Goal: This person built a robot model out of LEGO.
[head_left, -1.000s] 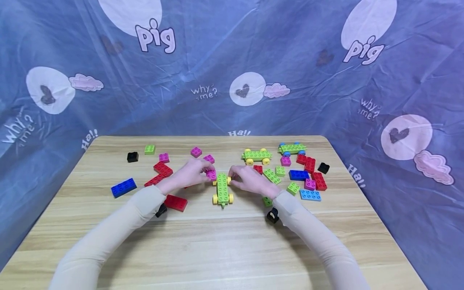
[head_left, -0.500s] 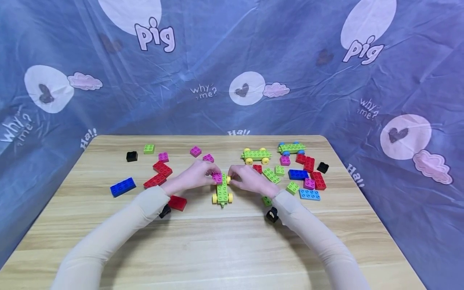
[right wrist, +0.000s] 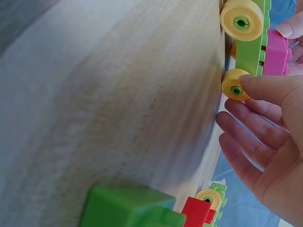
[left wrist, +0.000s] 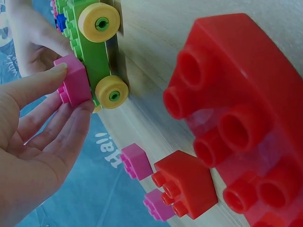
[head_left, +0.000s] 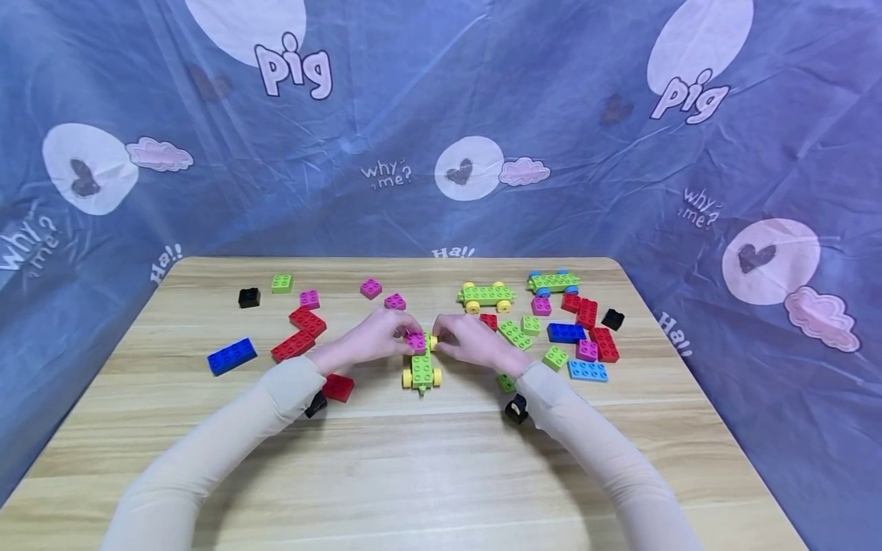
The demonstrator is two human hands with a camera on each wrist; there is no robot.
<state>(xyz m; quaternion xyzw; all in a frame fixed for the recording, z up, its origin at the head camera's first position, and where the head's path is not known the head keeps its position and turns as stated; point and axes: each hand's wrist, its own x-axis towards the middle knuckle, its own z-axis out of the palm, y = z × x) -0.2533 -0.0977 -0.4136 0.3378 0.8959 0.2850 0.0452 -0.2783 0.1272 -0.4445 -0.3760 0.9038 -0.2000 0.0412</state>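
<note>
A green toy car base (head_left: 422, 370) with yellow wheels stands lengthwise in mid-table. My left hand (head_left: 372, 337) pinches a pink two-by-two brick (left wrist: 76, 80) between thumb and fingers. That brick lies right against the studs of the base toward its far end, as the right wrist view also shows. With the thumb on a yellow wheel (right wrist: 234, 85) and a finger beyond it, my right hand (head_left: 472, 340) grips the base at its far right corner. The other right fingers are spread loosely. In the head view the left hand partly hides the base's far left wheel.
Red bricks (head_left: 293, 346), a blue brick (head_left: 232, 357) and pink bricks (head_left: 370, 288) lie to the left and behind. Two more wheeled bases, one yellow-wheeled (head_left: 486, 295) and one blue-wheeled (head_left: 554, 282), stand back right. Several mixed bricks, including a light blue one (head_left: 588, 371), lie right.
My left hand has moved right with the pink brick, from beside the car base onto its far-end studs. The right hand has kept its place at the wheel.
</note>
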